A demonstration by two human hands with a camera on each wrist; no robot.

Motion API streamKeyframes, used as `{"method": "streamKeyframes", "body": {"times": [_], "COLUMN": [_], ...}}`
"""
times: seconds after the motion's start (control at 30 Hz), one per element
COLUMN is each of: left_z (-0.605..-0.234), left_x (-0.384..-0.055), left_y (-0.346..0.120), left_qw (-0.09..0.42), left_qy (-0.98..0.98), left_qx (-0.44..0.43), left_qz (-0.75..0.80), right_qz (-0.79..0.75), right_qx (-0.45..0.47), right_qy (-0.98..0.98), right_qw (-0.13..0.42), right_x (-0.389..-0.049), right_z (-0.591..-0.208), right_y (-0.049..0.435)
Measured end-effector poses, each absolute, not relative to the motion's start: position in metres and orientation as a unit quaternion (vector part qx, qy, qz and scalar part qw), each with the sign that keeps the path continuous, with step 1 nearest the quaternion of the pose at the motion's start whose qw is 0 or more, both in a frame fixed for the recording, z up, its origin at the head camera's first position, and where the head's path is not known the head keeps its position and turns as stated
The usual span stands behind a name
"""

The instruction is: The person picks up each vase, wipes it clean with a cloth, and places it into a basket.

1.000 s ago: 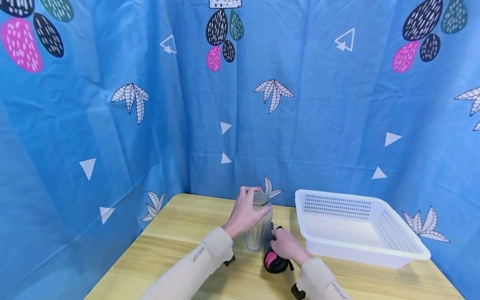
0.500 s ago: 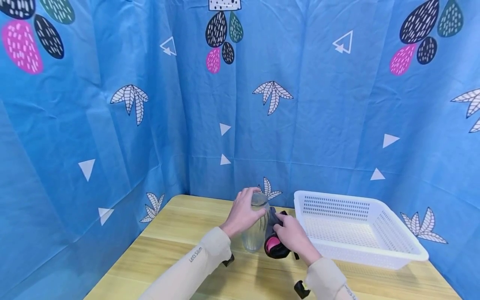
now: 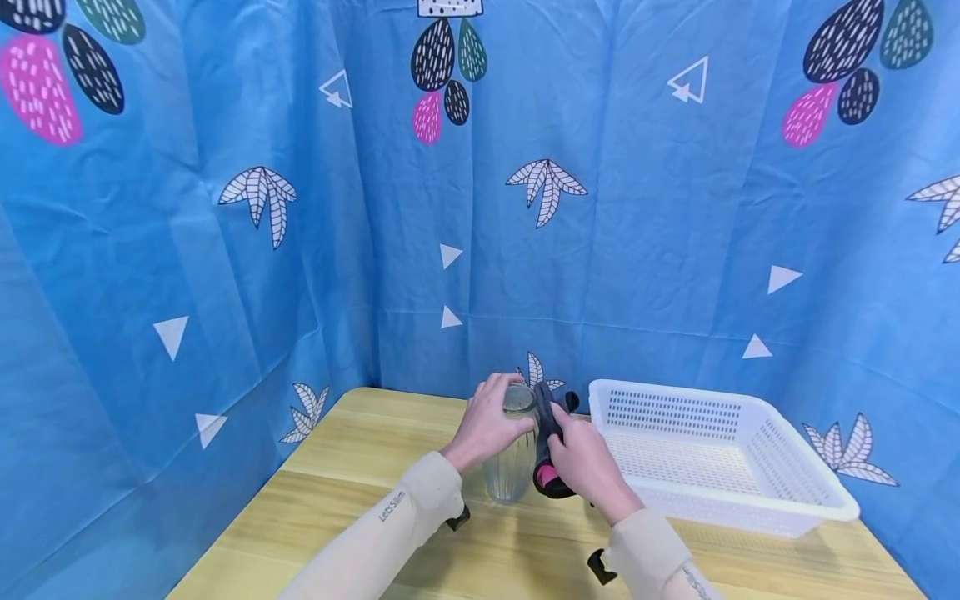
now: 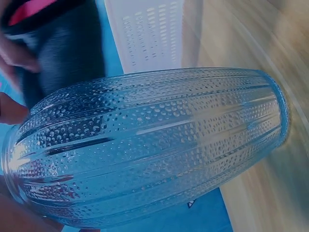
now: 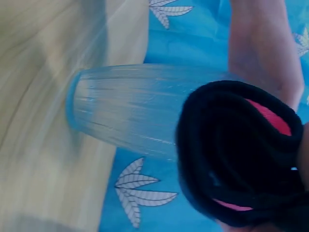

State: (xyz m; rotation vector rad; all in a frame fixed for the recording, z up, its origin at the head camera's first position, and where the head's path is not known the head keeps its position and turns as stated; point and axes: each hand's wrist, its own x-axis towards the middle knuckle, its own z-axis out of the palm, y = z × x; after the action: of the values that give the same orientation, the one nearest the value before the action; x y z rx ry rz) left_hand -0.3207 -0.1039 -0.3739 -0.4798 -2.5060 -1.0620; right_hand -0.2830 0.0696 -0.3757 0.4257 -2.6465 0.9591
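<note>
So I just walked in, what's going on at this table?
A person's left hand grip holds a clear ribbed glass vase near its rim, upright on the wooden table. Their right hand grip holds a dark, pink-lined roll up beside the vase, outside it. A white perforated basket stands to the right.

Head: from above the near side, facing forward and down across the pale wood-grain table (image 3: 300,500). Left wrist: sideways, close to the clear ribbed glass vase (image 4: 159,140), facing right. Right wrist: sideways, facing left, close behind the pink-lined black fabric roll (image 5: 188,135). Shared by wrist views: vase, table.
</note>
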Motion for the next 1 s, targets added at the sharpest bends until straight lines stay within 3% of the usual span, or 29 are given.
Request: {"method": "streamKeyframes", "body": {"times": [0.5, 0.8, 1.0], "left_z": [-0.379, -0.380, -0.375], "left_x": [-0.322, -0.322, -0.321], "left_y": [-0.107, -0.109, -0.112], "left_qw": [0.191, 0.193, 0.197], "left_qy": [-0.888, -0.891, -0.889], "left_qx": [-0.184, -0.170, -0.180], "left_qz": [-0.376, -0.375, -0.372], "right_qz": [0.270, 0.336, 0.365], "right_qx": [0.157, 0.151, 0.137], "right_qy": [-0.950, -0.930, -0.920], "right_qw": [-0.023, -0.009, 0.037], "right_x": [-0.298, -0.296, -0.290], "right_z": [-0.432, -0.430, -0.412], "right_y": [0.064, 0.066, 0.068]}}
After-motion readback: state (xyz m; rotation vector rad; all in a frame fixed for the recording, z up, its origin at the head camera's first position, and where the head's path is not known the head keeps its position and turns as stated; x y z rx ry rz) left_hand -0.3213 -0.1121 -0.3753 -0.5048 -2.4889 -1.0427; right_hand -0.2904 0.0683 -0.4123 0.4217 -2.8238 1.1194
